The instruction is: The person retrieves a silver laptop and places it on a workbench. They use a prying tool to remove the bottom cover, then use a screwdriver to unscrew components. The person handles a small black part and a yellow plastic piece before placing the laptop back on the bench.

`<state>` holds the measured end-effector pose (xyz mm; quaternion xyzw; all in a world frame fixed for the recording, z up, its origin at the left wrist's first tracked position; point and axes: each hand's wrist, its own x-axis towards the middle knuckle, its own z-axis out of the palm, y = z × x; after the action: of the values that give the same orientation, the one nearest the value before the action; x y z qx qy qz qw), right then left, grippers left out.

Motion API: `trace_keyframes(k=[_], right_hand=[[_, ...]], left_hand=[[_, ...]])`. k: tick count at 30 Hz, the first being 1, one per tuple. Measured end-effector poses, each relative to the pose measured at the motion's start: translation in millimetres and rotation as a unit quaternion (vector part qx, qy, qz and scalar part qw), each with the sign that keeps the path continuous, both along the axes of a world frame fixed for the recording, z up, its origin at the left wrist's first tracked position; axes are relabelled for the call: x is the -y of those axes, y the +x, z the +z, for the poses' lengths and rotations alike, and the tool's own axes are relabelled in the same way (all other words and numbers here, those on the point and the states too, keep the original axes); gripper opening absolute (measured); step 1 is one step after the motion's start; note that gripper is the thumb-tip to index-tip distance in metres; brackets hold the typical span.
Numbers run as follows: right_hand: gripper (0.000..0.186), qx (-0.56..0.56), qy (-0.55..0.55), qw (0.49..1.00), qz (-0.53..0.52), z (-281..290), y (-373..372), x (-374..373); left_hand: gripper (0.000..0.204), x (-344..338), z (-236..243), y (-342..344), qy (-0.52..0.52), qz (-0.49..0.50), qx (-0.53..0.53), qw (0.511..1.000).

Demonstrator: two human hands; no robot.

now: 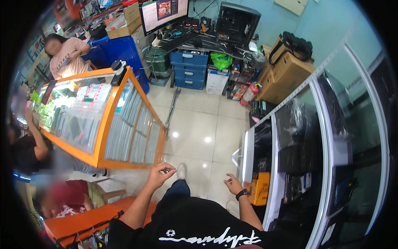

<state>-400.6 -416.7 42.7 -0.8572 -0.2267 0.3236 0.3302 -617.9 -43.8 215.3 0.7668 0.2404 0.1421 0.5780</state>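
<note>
My left hand is held out in front of my body at the near end of an orange-framed glass display case. Its fingers are curled in toward the thumb, and nothing shows in them. To the right, my right hand hangs with its fingers loosely bent and apart, holding nothing. A black watch is on that wrist. The right hand is nearest to a white-edged panel by the shelves, without visible contact. One of my shoes is on the tiles between the hands.
Glass-fronted shelves with boxes run along the right. Ahead stand a dark desk with a monitor, a computer case, blue drawers and a fire extinguisher. People are at the left; an orange counter is near-left.
</note>
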Motion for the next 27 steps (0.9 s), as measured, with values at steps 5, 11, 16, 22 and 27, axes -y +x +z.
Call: trace_keyframes(k=[5, 11, 16, 22, 27], right_hand=[[0.05, 0.054, -0.01, 0.994, 0.095, -2, 110, -95], [0.033, 0.143, -0.035, 0.985, 0.091, 34, 295, -237], [0.021, 0.278, 0.024, 0.955, 0.102, 98, 452, -433], [0.018, 0.383, 0.064, 0.908, 0.159, 172, 660, -686], [0.016, 0.425, 0.029, 0.888, 0.174, 151, 824, -903]], left_hand=[[0.01, -69, -35, 96, -0.056, -0.001, -0.008, 0.998], [0.006, -170, -91, 227, -0.219, 0.068, 0.04, 0.973], [0.009, -258, -35, 286, -0.116, 0.087, 0.059, 0.988], [0.012, -321, -87, 319, -0.064, 0.228, -0.011, 0.971], [0.018, -295, -184, 304, -0.099, 0.404, -0.153, 0.897]])
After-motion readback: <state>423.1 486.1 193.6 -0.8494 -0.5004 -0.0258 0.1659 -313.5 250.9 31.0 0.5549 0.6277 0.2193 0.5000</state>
